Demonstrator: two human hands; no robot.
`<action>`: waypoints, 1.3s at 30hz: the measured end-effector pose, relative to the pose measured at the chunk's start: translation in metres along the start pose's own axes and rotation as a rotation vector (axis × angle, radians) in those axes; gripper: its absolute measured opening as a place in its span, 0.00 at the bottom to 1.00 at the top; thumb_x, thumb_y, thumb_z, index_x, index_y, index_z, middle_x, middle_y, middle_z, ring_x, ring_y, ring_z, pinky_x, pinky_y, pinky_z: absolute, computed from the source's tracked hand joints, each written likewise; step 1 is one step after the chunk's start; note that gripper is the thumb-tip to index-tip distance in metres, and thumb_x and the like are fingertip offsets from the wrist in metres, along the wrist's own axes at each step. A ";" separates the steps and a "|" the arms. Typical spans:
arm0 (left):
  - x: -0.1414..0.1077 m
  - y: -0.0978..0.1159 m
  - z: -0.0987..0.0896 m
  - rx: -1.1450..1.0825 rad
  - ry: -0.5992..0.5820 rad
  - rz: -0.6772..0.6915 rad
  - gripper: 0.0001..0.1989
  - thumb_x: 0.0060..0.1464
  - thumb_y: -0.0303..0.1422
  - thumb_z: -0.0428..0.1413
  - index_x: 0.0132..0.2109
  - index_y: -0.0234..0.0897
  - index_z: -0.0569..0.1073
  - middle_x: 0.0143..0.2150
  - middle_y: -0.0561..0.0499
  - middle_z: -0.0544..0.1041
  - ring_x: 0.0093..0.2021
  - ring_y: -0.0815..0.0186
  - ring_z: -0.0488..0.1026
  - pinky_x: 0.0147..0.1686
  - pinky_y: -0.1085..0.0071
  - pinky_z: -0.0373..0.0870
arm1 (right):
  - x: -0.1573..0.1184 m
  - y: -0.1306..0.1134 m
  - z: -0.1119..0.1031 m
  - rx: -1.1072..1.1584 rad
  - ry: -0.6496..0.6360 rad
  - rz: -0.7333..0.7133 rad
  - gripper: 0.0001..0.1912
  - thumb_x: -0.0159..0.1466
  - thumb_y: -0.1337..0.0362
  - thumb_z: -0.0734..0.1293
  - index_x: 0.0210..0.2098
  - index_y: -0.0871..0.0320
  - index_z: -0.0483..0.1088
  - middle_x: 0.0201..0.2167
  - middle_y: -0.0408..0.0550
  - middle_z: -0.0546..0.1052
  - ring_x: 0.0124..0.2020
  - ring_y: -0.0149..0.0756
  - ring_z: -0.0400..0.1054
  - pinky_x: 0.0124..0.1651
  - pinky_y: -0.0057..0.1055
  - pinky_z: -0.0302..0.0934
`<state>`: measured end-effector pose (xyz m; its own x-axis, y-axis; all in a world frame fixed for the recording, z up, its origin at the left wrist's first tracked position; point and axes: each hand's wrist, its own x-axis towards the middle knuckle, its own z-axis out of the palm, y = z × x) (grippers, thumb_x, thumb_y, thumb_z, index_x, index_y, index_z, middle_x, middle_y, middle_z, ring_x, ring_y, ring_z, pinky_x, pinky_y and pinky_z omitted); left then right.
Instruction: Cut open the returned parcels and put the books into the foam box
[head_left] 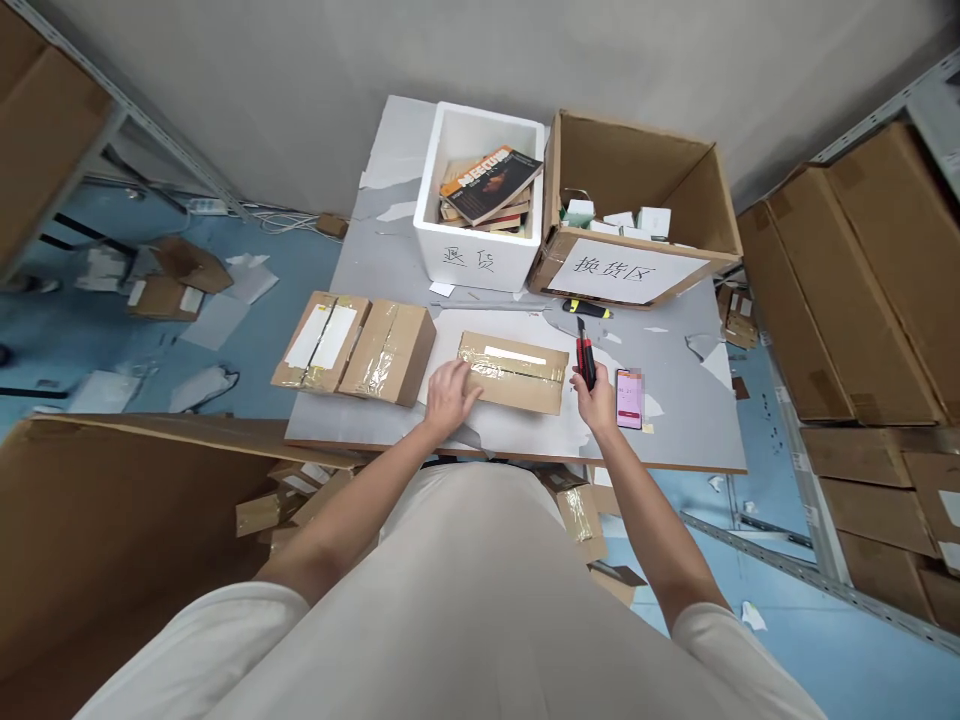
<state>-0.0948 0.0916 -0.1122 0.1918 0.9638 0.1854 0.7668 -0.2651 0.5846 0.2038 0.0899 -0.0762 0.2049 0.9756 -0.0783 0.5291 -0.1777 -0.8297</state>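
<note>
A taped cardboard box (517,388) lies on the table in front of me, with a white label strip and a dark slit line along its top. My left hand (448,396) grips the box's left end, thumb on the near side and fingers over the corner. To the right of the box, my right hand (596,402) is closed around a red and black utility knife (585,355). The knife points away from me, its blade end up and apart from the box. A phone (628,400) with a lit pink screen lies just right of that hand.
Two taped cartons (386,350) stand at the table's left. Behind are a white foam box (480,265) of books and a large carton (637,270) holding small boxes. A yellow and black cutter (587,309) lies before them. Shelved cartons (847,290) flank the right; a large open carton (150,520) sits lower left.
</note>
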 end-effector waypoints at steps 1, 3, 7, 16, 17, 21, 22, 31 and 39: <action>-0.002 0.002 0.002 0.014 -0.051 0.110 0.25 0.58 0.43 0.51 0.58 0.33 0.67 0.59 0.37 0.68 0.63 0.52 0.61 0.62 0.55 0.55 | 0.001 -0.010 -0.002 -0.078 -0.076 -0.064 0.23 0.63 0.56 0.62 0.56 0.53 0.60 0.47 0.53 0.76 0.41 0.44 0.72 0.48 0.45 0.63; -0.002 0.004 0.006 0.030 -0.146 0.265 0.22 0.60 0.41 0.50 0.58 0.35 0.68 0.60 0.38 0.68 0.64 0.53 0.60 0.63 0.54 0.53 | 0.007 -0.033 0.000 -0.188 -0.281 -0.202 0.26 0.62 0.59 0.63 0.60 0.52 0.59 0.51 0.53 0.75 0.45 0.49 0.71 0.49 0.46 0.62; 0.003 0.001 0.015 0.055 -0.167 0.326 0.21 0.61 0.36 0.49 0.59 0.35 0.67 0.60 0.37 0.68 0.66 0.54 0.58 0.63 0.51 0.54 | 0.024 -0.072 0.026 -0.296 -0.623 -0.424 0.29 0.62 0.65 0.63 0.62 0.52 0.59 0.57 0.51 0.71 0.51 0.50 0.68 0.53 0.46 0.60; 0.004 -0.007 0.023 0.083 -0.080 0.392 0.19 0.60 0.35 0.52 0.56 0.34 0.69 0.56 0.38 0.73 0.62 0.54 0.64 0.59 0.50 0.63 | 0.055 -0.085 0.058 -0.629 -0.882 -0.623 0.29 0.68 0.65 0.57 0.67 0.55 0.49 0.56 0.58 0.69 0.53 0.44 0.67 0.53 0.41 0.60; 0.004 -0.007 0.024 0.085 -0.081 0.391 0.19 0.60 0.35 0.53 0.56 0.34 0.69 0.57 0.38 0.73 0.62 0.54 0.64 0.59 0.50 0.63 | 0.057 -0.086 0.058 -0.648 -0.894 -0.638 0.29 0.68 0.65 0.57 0.67 0.55 0.48 0.56 0.58 0.70 0.52 0.44 0.68 0.52 0.40 0.61; 0.004 -0.008 0.024 0.083 -0.083 0.388 0.19 0.59 0.35 0.53 0.56 0.33 0.69 0.57 0.37 0.72 0.63 0.54 0.64 0.59 0.51 0.63 | 0.059 -0.093 0.059 -0.732 -0.909 -0.654 0.28 0.69 0.64 0.55 0.68 0.54 0.48 0.52 0.58 0.72 0.47 0.43 0.70 0.46 0.35 0.62; 0.004 -0.008 0.024 0.081 -0.087 0.389 0.19 0.60 0.35 0.53 0.56 0.33 0.69 0.57 0.37 0.72 0.63 0.54 0.64 0.59 0.51 0.63 | 0.059 -0.096 0.058 -0.762 -0.910 -0.651 0.28 0.69 0.64 0.55 0.68 0.54 0.47 0.51 0.57 0.73 0.45 0.43 0.71 0.45 0.34 0.61; 0.003 -0.008 0.020 0.063 -0.119 0.363 0.19 0.60 0.37 0.51 0.56 0.36 0.70 0.58 0.39 0.72 0.62 0.55 0.65 0.59 0.51 0.63 | 0.055 -0.109 0.025 -1.108 -0.966 -0.564 0.31 0.66 0.71 0.54 0.68 0.51 0.49 0.48 0.57 0.75 0.44 0.43 0.71 0.38 0.30 0.57; 0.005 -0.008 0.021 0.098 -0.169 0.302 0.20 0.61 0.39 0.50 0.56 0.37 0.70 0.58 0.39 0.71 0.62 0.53 0.64 0.59 0.51 0.62 | 0.040 -0.074 -0.088 -1.302 -0.860 -0.269 0.33 0.63 0.72 0.58 0.65 0.45 0.55 0.45 0.55 0.77 0.40 0.43 0.73 0.35 0.31 0.59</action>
<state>-0.0875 0.0996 -0.1324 0.5111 0.8357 0.2007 0.7137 -0.5428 0.4427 0.2457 0.1302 0.0305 -0.2768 0.6936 -0.6651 0.8790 0.4624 0.1163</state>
